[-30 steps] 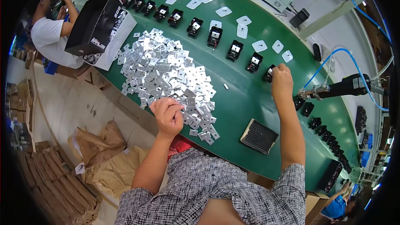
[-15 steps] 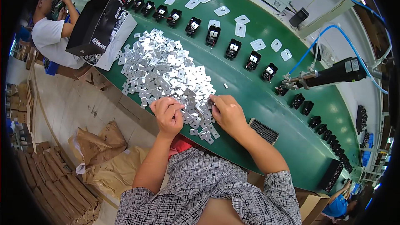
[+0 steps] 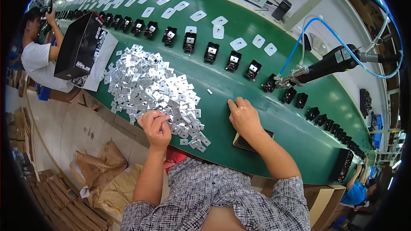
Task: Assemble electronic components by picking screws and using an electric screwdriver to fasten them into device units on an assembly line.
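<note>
A heap of small silver metal plates with holes point(image 3: 147, 83) lies on the green tabletop in front of me. My left hand point(image 3: 156, 129) is at the heap's near edge, its fingers curled and pinched together. Anything between those fingertips is too small to make out. Off to the right of the heap, my right hand point(image 3: 244, 117) is over bare tabletop with bent fingers turned down; what they hold, if anything, is hidden beneath. Partly covered by my right wrist and forearm is a dark gridded rectangular tray point(image 3: 245, 142). A small white piece point(image 3: 209, 91) lies between heap and right hand.
Black housings point(image 3: 211, 52) form a long curved row beyond the heap, with flat white pieces point(image 3: 198, 16) behind. A black tool with a blue hose point(image 3: 329, 66) reaches in from the right. A black box point(image 3: 79, 47) stands left, near a person in white point(image 3: 40, 62).
My right hand has left the heap's right edge and moved rightward toward the gridded tray. The left hand stays by the heap. The whole view has shifted, placing the tabletop further left.
</note>
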Available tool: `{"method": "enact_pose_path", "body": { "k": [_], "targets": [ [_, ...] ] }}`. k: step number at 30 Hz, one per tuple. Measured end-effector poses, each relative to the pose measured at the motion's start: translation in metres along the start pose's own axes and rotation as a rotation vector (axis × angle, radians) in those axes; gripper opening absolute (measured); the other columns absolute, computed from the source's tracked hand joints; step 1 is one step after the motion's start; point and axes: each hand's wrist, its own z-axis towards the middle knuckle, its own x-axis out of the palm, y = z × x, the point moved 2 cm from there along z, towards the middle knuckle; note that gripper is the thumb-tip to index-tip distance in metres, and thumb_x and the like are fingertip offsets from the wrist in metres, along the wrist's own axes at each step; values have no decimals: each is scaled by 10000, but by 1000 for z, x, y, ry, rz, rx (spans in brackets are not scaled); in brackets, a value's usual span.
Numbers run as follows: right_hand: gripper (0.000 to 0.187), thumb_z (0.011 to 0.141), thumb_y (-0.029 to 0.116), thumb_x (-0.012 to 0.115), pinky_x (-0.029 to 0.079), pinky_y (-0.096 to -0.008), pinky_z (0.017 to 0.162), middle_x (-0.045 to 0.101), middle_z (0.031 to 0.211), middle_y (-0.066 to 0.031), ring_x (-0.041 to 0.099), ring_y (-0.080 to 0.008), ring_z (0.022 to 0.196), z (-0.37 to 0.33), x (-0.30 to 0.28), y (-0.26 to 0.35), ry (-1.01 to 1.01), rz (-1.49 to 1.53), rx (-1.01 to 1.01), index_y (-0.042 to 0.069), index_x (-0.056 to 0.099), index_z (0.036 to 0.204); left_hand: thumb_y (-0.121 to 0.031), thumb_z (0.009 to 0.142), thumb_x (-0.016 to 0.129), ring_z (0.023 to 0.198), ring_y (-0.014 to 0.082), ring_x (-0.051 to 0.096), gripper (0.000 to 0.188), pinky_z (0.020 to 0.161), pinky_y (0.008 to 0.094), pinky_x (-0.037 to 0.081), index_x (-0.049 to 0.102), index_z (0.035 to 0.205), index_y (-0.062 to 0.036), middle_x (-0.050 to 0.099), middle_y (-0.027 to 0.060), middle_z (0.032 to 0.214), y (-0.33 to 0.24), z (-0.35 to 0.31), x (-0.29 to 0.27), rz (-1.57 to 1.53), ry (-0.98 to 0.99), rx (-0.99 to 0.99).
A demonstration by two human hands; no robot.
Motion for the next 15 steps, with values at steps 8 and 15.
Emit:
{"method": "enact_pose_path", "body": {
  "k": [8,15],
  "targets": [
    [339,800,60,715,547,-379,710,689,981,-116,660,-301,818,-17,-8,-33,29,114,100,36,680,1137,58,720,581,879,211,577,203,949,341,348,692,800,-92,651,19,907,-2,-2,1,23,17,-12],
    [136,851,67,719,555,-368,759,723,1046,-85,683,-302,885,-51,-12,-78,-238,205,87,25,705,980,67,728,579,882,216,571,206,951,340,352,688,805,-89,649,27,914,0,-5,6,18,40,9]
  ]
}}
